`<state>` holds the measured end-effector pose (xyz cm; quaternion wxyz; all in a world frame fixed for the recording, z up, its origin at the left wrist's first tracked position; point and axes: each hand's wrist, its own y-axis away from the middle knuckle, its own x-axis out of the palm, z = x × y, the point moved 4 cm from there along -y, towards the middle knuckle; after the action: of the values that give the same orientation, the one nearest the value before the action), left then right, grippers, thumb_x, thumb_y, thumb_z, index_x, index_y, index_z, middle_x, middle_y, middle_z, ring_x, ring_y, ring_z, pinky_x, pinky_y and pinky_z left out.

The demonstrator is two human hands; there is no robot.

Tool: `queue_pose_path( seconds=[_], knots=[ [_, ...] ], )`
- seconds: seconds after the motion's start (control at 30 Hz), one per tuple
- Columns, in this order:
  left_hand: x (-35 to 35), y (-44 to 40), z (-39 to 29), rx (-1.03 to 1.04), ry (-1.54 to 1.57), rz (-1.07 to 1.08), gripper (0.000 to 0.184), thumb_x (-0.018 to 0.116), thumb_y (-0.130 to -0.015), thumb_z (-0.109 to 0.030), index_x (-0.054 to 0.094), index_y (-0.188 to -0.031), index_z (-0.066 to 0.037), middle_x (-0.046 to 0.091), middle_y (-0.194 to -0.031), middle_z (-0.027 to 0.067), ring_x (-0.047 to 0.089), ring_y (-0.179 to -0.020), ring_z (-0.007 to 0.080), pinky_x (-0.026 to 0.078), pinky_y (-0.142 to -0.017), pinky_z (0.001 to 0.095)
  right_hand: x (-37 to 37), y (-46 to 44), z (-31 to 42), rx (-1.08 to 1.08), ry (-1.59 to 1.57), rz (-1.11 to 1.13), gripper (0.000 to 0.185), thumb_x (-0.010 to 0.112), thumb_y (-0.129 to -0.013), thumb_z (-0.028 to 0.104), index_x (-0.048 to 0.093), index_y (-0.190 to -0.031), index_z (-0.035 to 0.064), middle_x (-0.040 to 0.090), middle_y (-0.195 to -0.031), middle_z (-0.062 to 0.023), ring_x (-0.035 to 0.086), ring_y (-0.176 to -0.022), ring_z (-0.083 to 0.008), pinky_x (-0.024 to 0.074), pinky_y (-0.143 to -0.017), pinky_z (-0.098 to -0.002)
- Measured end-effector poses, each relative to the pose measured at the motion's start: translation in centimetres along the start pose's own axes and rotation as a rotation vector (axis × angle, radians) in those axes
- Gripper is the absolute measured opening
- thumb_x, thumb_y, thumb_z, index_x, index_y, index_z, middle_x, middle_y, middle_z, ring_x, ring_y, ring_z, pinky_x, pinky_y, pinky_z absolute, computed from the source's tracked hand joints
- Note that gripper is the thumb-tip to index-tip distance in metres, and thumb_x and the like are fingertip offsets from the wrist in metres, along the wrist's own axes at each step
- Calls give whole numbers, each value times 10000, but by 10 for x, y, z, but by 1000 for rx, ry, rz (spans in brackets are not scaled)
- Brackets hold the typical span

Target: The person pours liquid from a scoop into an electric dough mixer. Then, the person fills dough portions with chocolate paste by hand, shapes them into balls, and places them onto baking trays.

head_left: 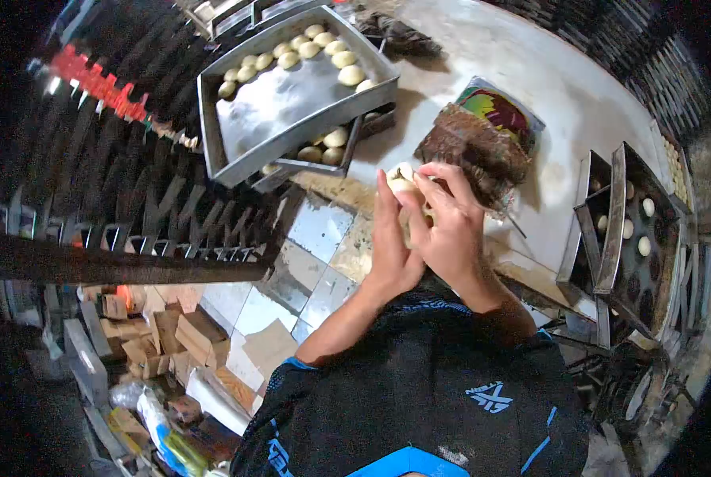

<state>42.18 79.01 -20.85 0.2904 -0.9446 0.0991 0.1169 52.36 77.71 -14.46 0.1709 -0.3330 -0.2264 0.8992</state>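
A pale piece of dough [401, 181], pinched up around a small dark opening, is held between my two hands above the edge of the white work surface. My left hand [393, 242] cups it from the left, thumb and fingers against its side. The fingers of my right hand [453, 219] are bent and press at its rim from the right. Just beyond my hands lies a brown, crumbly-looking mass [474, 151] on a colourful printed bag [505, 110]. Part of the dough is hidden behind my fingers.
At the upper left a metal tray [248, 163] bears several round dough balls [288, 60], stacked over another tray with more. Further trays [610, 230] with dough balls stand on the right. Dark racks [117, 262] line the left side; cardboard boxes [200, 338] lie below on the tiled floor.
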Motion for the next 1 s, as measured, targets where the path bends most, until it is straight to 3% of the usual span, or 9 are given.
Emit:
queue_pose_path(
  seconds=[0.1, 0.23, 0.33, 0.43, 0.53, 0.7, 0.8, 0.9, 1.0],
  knots=[
    [-46, 23, -21, -236, 914, -167, 778, 607, -928, -184, 127, -1501, 30, 400, -1411, 177, 426, -1282, 241, 365, -1045, 368, 0, 13, 49, -284, 41, -127, 264, 752, -755, 81, 695, -988, -29, 633, -972, -138, 643, -832, -271, 521, -741, -332],
    [-106, 55, -15, 106, 540, -104, 648, 730, -827, -428, 536, -1302, -32, 520, -1281, 216, 546, -1118, 262, 452, -910, 342, 7, 37, 83, -288, -303, 107, 270, 831, -700, 143, 720, -905, 7, 654, -866, -78, 642, -740, -175, 514, -649, -293],
    [-119, 83, -22, 184, 397, -183, 548, 729, -837, -376, 563, -1254, -62, 542, -1251, 228, 587, -1044, 272, 487, -843, 357, 22, 59, 79, 415, -614, 551, 240, 806, -760, 117, 706, -916, -35, 667, -882, -79, 636, -677, -93, 494, -568, -208],
    [-123, 100, -31, 359, 138, -255, 468, 729, -843, -310, 578, -1221, -80, 578, -1172, 235, 610, -978, 282, 509, -777, 365, 26, 80, 92, 332, -651, 303, 237, 792, -769, 109, 703, -931, -39, 668, -870, -91, 646, -700, -106, 496, -569, -202],
    [-130, 110, -54, 186, -284, -336, 524, 734, -793, -161, 555, -1280, -87, 619, -1061, 171, 571, -932, 283, 511, -748, 338, 21, 81, 131, -129, -288, 203, 292, 816, -697, 85, 697, -939, -28, 661, -876, -122, 667, -727, -200, 547, -661, -303],
    [-115, 101, -64, 135, -25, -223, 678, 783, -688, -224, 527, -1285, -30, 537, -1084, 119, 504, -985, 266, 465, -846, 351, -1, 100, 129, -284, -103, 60, 354, 844, -636, 87, 698, -943, -12, 665, -841, -108, 674, -792, -233, 548, -685, -329],
    [-82, 100, -62, -201, 1049, 18, 581, 551, -871, -547, 579, -1191, -62, 392, -1151, 116, 454, -1029, 237, 380, -917, 361, -37, 95, 117, -226, -160, 29, 311, 835, -651, 72, 706, -927, 14, 660, -824, -90, 662, -730, -218, 535, -639, -305],
    [-49, 92, -72, 33, 1065, 124, 568, 393, -943, -599, 640, -1032, -96, 394, -1071, 110, 441, -1034, 243, 354, -947, 381, -72, 106, 92, 116, -221, 89, 248, 812, -685, 28, 714, -913, 33, 661, -855, -75, 659, -719, -167, 519, -615, -265],
    [-16, 74, -97, 102, 773, 175, 481, 456, -952, -538, 638, -855, -103, 405, -1029, 117, 461, -946, 243, 417, -846, 366, -97, 127, 58, 322, -658, 45, 248, 794, -697, -4, 721, -931, 31, 667, -905, -96, 667, -742, -144, 534, -649, -247]
  ],
)
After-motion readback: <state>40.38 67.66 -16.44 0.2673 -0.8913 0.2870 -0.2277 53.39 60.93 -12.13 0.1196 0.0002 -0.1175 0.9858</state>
